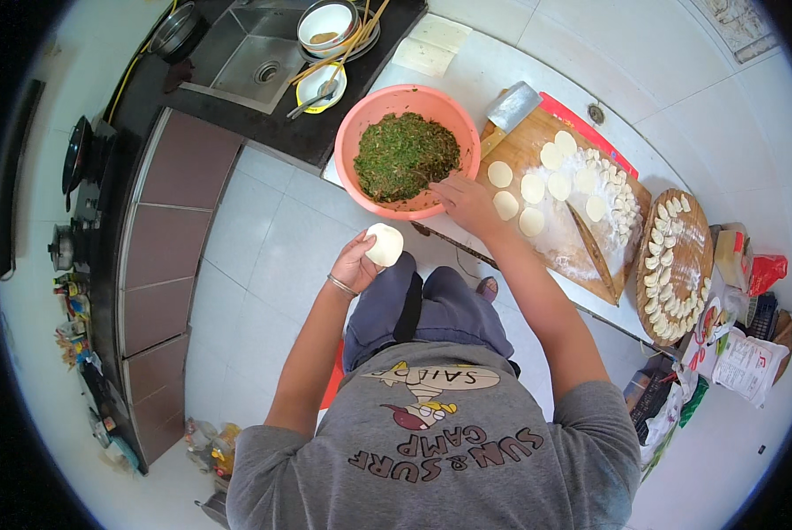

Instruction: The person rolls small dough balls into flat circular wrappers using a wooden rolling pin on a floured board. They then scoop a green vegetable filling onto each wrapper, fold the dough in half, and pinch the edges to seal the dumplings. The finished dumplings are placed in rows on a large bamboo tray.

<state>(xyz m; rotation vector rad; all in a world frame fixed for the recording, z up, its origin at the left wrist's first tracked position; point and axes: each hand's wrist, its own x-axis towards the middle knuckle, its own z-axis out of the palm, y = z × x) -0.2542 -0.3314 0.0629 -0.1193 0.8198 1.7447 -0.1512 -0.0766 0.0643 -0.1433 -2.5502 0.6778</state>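
Note:
A round, pale dumpling wrapper rests in my left hand, which holds it by its edge in front of my lap. Over the right rim of a pink basin reaches my right hand, its fingers closed at the edge of the chopped green filling. What those fingers hold, if anything, is too small to make out. Beside that hand, a floured wooden board bears several flat wrappers, a slim rolling pin and many small dough pieces.
A cleaver lies at the board's far left corner. Folded dumplings cover part of a round woven tray at the right. Stacked bowls with chopsticks and a yellow-rimmed bowl with a spoon stand by the sink.

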